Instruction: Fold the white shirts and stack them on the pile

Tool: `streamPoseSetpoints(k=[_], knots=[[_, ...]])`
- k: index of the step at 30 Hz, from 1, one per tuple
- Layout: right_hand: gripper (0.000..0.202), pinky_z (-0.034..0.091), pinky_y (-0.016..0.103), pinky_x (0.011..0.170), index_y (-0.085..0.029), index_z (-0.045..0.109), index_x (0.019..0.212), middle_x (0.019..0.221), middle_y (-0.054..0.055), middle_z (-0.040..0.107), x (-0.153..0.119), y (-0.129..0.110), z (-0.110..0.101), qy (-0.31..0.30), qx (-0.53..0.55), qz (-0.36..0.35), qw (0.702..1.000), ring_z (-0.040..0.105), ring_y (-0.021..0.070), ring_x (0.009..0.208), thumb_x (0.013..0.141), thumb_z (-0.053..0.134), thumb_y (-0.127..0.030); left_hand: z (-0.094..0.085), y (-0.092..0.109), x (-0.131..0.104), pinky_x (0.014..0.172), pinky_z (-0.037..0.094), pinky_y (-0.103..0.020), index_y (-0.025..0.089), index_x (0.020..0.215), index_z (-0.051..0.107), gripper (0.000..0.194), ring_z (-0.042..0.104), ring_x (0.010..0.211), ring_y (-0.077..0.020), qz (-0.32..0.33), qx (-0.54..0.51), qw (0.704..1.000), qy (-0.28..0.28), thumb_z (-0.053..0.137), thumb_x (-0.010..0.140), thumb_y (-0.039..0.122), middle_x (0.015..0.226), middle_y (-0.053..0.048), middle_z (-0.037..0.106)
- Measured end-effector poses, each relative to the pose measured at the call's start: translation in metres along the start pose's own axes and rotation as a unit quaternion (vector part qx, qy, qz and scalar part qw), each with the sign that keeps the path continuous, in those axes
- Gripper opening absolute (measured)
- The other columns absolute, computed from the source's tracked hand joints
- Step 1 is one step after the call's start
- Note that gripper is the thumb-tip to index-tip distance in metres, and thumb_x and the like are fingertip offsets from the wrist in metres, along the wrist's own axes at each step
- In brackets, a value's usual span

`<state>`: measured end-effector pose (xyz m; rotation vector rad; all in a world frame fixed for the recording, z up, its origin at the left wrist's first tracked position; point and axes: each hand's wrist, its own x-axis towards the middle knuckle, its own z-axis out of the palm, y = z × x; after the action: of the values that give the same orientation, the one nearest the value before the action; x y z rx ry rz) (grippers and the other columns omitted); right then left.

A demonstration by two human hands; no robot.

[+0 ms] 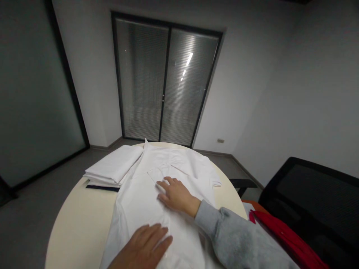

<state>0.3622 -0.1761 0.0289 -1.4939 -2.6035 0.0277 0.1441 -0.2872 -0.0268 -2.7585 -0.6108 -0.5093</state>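
Head view: white shirt [140, 203] lies spread on the table [75, 224]; left hand [144, 246] and right hand [177, 195] palm-down on or just above it, fingers loosely extended, gripping nothing. Judged light, limp and quick to crease; best taken by its side edges or shoulders.

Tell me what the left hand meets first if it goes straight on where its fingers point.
Probably the right hand: the left hand points forward and rightward across the white shirt. Their relative height is hard to judge.
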Motion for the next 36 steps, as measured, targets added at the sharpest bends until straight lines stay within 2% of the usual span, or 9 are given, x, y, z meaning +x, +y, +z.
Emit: streamPoseSetpoints(k=[3, 7, 11, 15, 18, 23, 27, 31, 36], knots=[[0.051, 0.040, 0.048, 0.112, -0.040, 0.048, 0.153, 0.161, 0.008, 0.044, 0.032, -0.006, 0.008, -0.003, -0.012, -0.026, 1.000, 0.050, 0.0318, 0.137, 0.104, 0.052, -0.052, 0.018, -0.007, 0.002, 0.127, 0.023, -0.046, 0.028, 0.132, 0.068, 0.034, 0.064, 0.121, -0.0223, -0.006, 0.172, 0.978, 0.116, 0.046, 0.108, 0.039, 0.131, -0.001, 0.074], [0.047, 0.039, 0.053, 0.111, -0.039, 0.055, 0.147, 0.159, 0.010, 0.045, 0.082, -0.010, 0.022, -0.004, -0.029, -0.002, 1.000, 0.052, 0.0329, 0.134, 0.105, 0.047, -0.057, 0.029, -0.006, -0.008, 0.130, -0.004, -0.062, 0.036, 0.135, 0.068, 0.037, 0.044, 0.146, -0.0268, 0.002, 0.210, 0.969, 0.130, 0.049, 0.106, 0.051, 0.135, 0.004, 0.072], [0.050, 0.039, 0.055, 0.108, -0.025, 0.056, 0.146, 0.150, 0.017, 0.054, 0.112, -0.010, 0.037, 0.008, -0.044, 0.050, 0.998, 0.055, 0.0344, 0.130, 0.106, 0.044, -0.053, 0.041, -0.001, -0.008, 0.128, -0.009, -0.069, 0.042, 0.132, 0.068, 0.037, 0.016, 0.161, -0.0277, -0.023, 0.201, 0.968, 0.146, 0.048, 0.105, 0.059, 0.136, 0.010, 0.070], [0.042, 0.041, 0.051, 0.107, -0.014, 0.062, 0.133, 0.129, 0.014, 0.067, 0.115, 0.002, 0.035, 0.024, -0.065, 0.079, 0.995, 0.059, 0.0303, 0.123, 0.106, 0.049, -0.044, 0.046, 0.002, -0.005, 0.128, -0.008, -0.070, 0.044, 0.125, 0.071, 0.033, 0.015, 0.161, -0.0255, -0.059, 0.181, 0.967, 0.168, 0.046, 0.108, 0.054, 0.133, 0.012, 0.072], [0.034, 0.043, 0.047, 0.105, -0.016, 0.066, 0.125, 0.122, 0.013, 0.070, 0.108, 0.013, 0.023, 0.020, -0.077, 0.079, 0.994, 0.061, 0.0285, 0.120, 0.105, 0.053, -0.039, 0.037, -0.002, -0.006, 0.129, -0.008, -0.067, 0.042, 0.128, 0.071, 0.033, 0.021, 0.160, -0.0256, -0.028, 0.193, 0.968, 0.161, 0.053, 0.104, 0.057, 0.135, 0.010, 0.071], [0.058, 0.044, 0.048, 0.102, -0.028, 0.047, 0.152, 0.132, 0.013, 0.066, 0.091, 0.000, 0.015, 0.028, -0.094, 0.070, 0.993, 0.059, 0.0316, 0.122, 0.102, 0.052, -0.057, 0.028, -0.010, -0.009, 0.130, -0.006, -0.064, 0.042, 0.127, 0.071, 0.033, 0.025, 0.158, -0.0252, -0.011, 0.209, 0.963, 0.169, 0.055, 0.103, 0.057, 0.135, 0.008, 0.071], [0.036, 0.051, 0.045, 0.097, -0.028, 0.060, 0.139, 0.124, 0.007, 0.069, 0.094, -0.020, 0.018, -0.006, -0.108, 0.049, 0.993, 0.065, 0.0248, 0.113, 0.107, 0.051, -0.041, 0.037, -0.008, -0.007, 0.130, -0.008, -0.063, 0.042, 0.126, 0.072, 0.031, 0.021, 0.160, -0.0242, -0.013, 0.204, 0.962, 0.181, 0.052, 0.105, 0.054, 0.133, 0.009, 0.073], [0.028, 0.058, 0.042, 0.090, -0.017, 0.068, 0.117, 0.116, 0.007, 0.071, 0.099, -0.005, -0.006, -0.034, -0.137, 0.092, 0.986, 0.070, 0.0205, 0.100, 0.103, 0.063, -0.041, 0.045, -0.002, -0.006, 0.130, -0.006, -0.064, 0.040, 0.109, 0.078, 0.037, 0.018, 0.161, -0.0228, -0.073, 0.165, 0.952, 0.249, 0.042, 0.109, 0.049, 0.119, 0.008, 0.078], [0.023, 0.057, 0.041, 0.089, -0.014, 0.072, 0.109, 0.114, 0.012, 0.074, 0.050, 0.059, -0.084, 0.016, -0.218, 0.208, 0.953, 0.072, 0.0240, 0.102, 0.104, 0.056, -0.030, 0.030, -0.007, -0.012, 0.130, -0.007, -0.063, 0.043, 0.127, 0.072, 0.035, 0.024, 0.158, -0.0259, -0.021, 0.206, 0.961, 0.180, 0.053, 0.103, 0.060, 0.139, 0.009, 0.069]])
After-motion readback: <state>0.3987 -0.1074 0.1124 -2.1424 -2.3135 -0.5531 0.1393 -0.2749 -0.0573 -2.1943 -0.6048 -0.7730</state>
